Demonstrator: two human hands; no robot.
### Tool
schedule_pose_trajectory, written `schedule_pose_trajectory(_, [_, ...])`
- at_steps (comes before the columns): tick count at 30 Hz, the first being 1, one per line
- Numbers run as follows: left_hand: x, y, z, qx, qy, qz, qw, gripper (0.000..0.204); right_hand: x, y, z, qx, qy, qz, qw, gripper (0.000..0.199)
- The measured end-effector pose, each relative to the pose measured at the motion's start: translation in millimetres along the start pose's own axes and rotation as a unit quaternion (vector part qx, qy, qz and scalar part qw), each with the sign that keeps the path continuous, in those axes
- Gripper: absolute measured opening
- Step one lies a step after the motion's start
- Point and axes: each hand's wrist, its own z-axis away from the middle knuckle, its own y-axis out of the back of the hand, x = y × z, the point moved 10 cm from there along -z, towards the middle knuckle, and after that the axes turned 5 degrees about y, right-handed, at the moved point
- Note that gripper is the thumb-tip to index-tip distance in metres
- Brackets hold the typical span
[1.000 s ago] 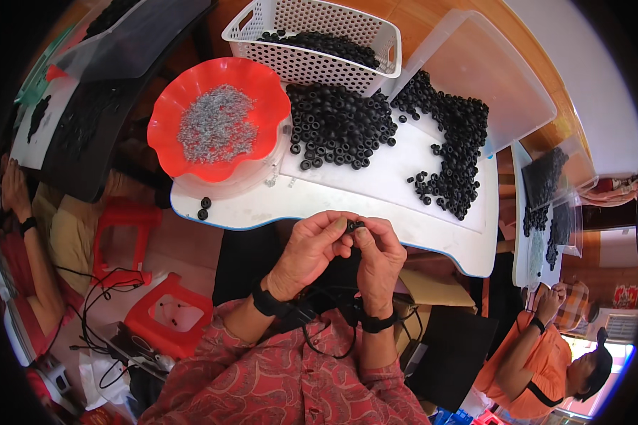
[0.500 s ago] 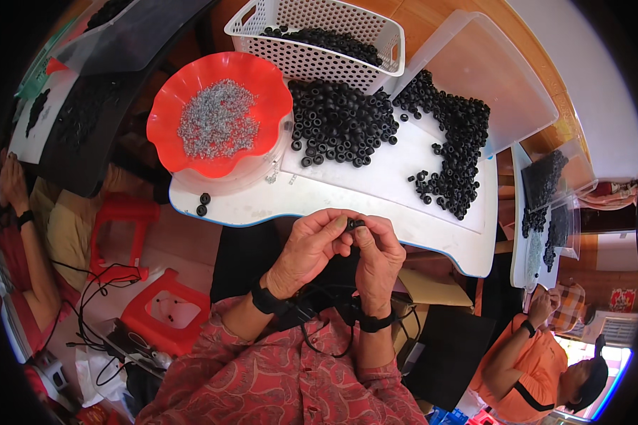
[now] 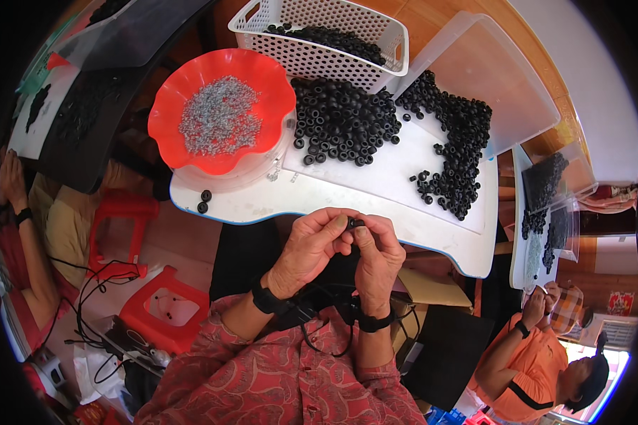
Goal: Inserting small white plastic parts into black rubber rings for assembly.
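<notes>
Between my fingertips, just off the near edge of the white table (image 3: 262,195), is a small black ring-shaped part (image 3: 354,223). My left hand (image 3: 310,248) pinches it from the left with thumb and forefinger. From the right, my right hand (image 3: 378,258) closes on the same part with thumb and fingers. Whether a clear piece sits in it is too small to tell. Beyond my hands lies a heap of black ring-shaped parts (image 3: 344,120). A red wavy-rimmed bowl (image 3: 166,117) of small clear pieces (image 3: 220,117) stands to its left.
A white perforated basket (image 3: 298,60) of black parts stands behind the heap. Another black pile (image 3: 457,149) spreads right, beside a tilted clear bin (image 3: 503,85). Two loose rings (image 3: 203,202) lie at the table's left. Red stools (image 3: 164,312) stand lower left; a person in orange (image 3: 521,365) sits right.
My hands keep the same pinch on the black part, with hardly any movement. The view has shifted slightly. The person in orange at right has moved their arms a little.
</notes>
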Motion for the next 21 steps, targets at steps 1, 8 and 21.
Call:
schedule_pose_trajectory(1, [0.2,-0.3,-0.1,0.002,0.001,-0.001,1.0,0.025,-0.5,0.1,0.1,0.001,0.0,0.005,1.0,0.014])
schedule_pose_trajectory(8, [1.3,1.1,1.6,0.009,-0.002,-0.02,1.0,0.025,-4.4,-1.2,0.5,0.001,0.013,0.039,0.999,0.013])
schedule_pose_trajectory(21, [5.0,2.0,2.6,0.015,-0.02,-0.041,0.999,0.024,-6.1,-4.8,1.7,-0.004,0.019,0.043,0.999,0.013])
